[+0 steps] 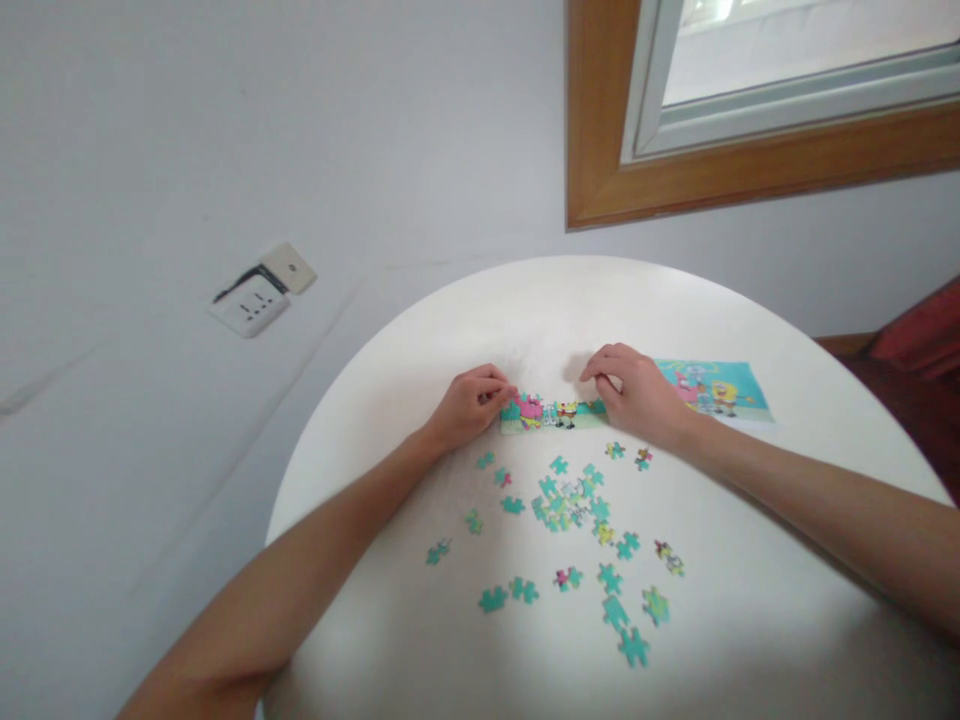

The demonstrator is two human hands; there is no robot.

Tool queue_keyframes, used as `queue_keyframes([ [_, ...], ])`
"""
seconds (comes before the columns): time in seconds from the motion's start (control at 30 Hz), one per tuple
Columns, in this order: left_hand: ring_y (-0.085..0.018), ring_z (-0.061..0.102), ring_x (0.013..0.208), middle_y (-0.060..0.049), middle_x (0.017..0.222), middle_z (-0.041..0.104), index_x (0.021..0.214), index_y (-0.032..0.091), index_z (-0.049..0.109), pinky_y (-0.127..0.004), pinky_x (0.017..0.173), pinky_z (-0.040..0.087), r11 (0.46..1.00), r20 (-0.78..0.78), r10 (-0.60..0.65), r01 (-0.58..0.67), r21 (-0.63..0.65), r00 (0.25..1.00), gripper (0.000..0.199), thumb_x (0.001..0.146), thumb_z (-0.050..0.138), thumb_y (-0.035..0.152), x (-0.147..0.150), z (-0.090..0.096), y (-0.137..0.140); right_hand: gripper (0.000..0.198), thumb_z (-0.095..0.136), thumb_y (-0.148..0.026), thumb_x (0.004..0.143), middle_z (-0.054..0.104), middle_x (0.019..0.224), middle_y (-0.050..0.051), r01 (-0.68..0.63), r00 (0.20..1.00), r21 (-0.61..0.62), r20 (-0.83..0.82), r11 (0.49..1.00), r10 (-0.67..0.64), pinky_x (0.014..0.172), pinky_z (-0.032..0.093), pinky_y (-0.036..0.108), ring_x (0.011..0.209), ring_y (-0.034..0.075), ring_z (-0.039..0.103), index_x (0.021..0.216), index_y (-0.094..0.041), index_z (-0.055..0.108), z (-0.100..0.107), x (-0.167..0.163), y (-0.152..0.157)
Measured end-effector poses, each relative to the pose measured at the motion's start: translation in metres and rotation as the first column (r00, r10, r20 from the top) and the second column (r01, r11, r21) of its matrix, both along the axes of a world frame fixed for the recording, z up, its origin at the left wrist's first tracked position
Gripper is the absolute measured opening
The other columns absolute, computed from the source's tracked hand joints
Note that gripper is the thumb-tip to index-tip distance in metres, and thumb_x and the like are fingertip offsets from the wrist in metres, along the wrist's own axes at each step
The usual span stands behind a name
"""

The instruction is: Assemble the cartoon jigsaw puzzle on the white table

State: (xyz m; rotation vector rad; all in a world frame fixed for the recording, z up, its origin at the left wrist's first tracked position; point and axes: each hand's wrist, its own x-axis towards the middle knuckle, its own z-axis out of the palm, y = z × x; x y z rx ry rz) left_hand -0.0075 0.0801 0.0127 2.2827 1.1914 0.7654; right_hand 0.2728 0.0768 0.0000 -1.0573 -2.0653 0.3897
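Where the table's white top (375,590) is read from its left side, a joined pair or single teal piece (437,552) lies outermost, too small to resolve. Next comes the left hand (474,402), its thumb and fingertips drawn together at the left end of the assembled puzzle strip (551,413); whether a piece is caught between them cannot be told. The strip lies directly to the right of these fingertips, in front of the person, with its long axis running sideways from one hand toward the other. Its straight border faces the person, its knobbed upper edge points toward the wall (420,150), and its printed figures stand upright to the wearer. Below its middle sits a heap of loose pieces (556,512), apart from the strip. The right hand (634,390) overlaps the strip's right end in this view, its fingers loosely curled, with the tips beyond the upper edge; any grip is unclear. The left fingertips are thus the nearer pair. Farthest right, a picture card (724,388) lies flat, long axis sideways, partly hidden by the right hand.
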Motion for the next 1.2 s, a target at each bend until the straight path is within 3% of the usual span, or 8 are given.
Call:
queue_keyframes([
  [0.1,-0.013,0.055,0.071,-0.005,0.087,0.064,0.086,0.017,0.078,-0.026,0.067,0.041,0.998,0.046,0.050,-0.052,0.044,0.998,0.045,0.100,0.045,0.045,-0.001,0.000,0.001,0.028,0.046,-0.007,0.081,0.068,0.089,0.008,0.051,0.999,0.016,-0.011,0.999,-0.051,0.086,0.046,0.039,0.090,0.023,0.061,0.083,-0.019,0.071,0.002,0.003,0.003],
  [0.3,-0.018,0.059,0.085,-0.008,0.090,0.065,0.093,0.018,0.080,-0.031,0.081,0.044,0.999,0.044,0.027,-0.029,0.024,0.999,0.062,0.101,0.031,0.057,-0.005,-0.007,0.006,0.026,0.046,-0.007,0.080,0.068,0.086,0.007,0.095,0.996,0.037,-0.005,0.995,-0.095,0.084,0.046,0.038,0.087,0.022,0.061,0.080,-0.020,0.069,0.004,0.010,0.010],
  [0.47,-0.019,0.059,0.089,-0.008,0.091,0.067,0.087,0.021,0.080,-0.033,0.087,0.044,0.999,0.016,-0.018,0.018,0.048,1.000,0.067,0.101,0.028,0.060,-0.005,-0.008,0.007,0.026,0.046,-0.007,0.079,0.068,0.085,0.007,0.128,0.992,0.042,-0.021,0.991,-0.127,0.084,0.046,0.038,0.086,0.023,0.061,0.080,-0.020,0.068,0.000,0.014,0.017],
  [0.63,-0.020,0.058,0.091,-0.009,0.093,0.067,0.086,0.021,0.080,-0.034,0.087,0.045,0.995,0.032,0.016,-0.019,0.101,0.999,0.070,0.099,0.026,0.064,-0.003,-0.005,0.006,0.025,0.047,-0.008,0.078,0.068,0.084,0.006,0.140,0.990,0.034,-0.020,0.990,-0.139,0.084,0.045,0.038,0.086,0.022,0.061,0.080,-0.021,0.068,-0.005,0.016,0.021],
  [0.93,-0.019,0.058,0.091,-0.008,0.096,0.068,0.092,0.022,0.079,-0.034,0.086,0.046,0.995,-0.014,-0.041,0.043,0.094,0.999,0.058,0.102,0.032,0.053,-0.002,-0.007,0.006,0.025,0.046,-0.007,0.079,0.067,0.083,0.007,0.122,0.992,0.030,0.021,0.992,-0.122,0.082,0.045,0.036,0.084,0.021,0.060,0.079,-0.019,0.068,-0.005,0.012,0.019],
  [1.2,-0.020,0.062,0.096,-0.008,0.105,0.072,0.116,0.020,0.071,-0.032,0.085,0.048,1.000,-0.035,0.006,-0.004,0.030,0.999,0.036,0.099,0.047,0.043,0.001,-0.005,0.005,0.027,0.046,-0.006,0.078,0.067,0.084,0.007,0.129,0.991,0.031,0.011,0.991,-0.130,0.083,0.045,0.036,0.085,0.022,0.060,0.079,-0.020,0.069,-0.006,0.011,0.020],
])
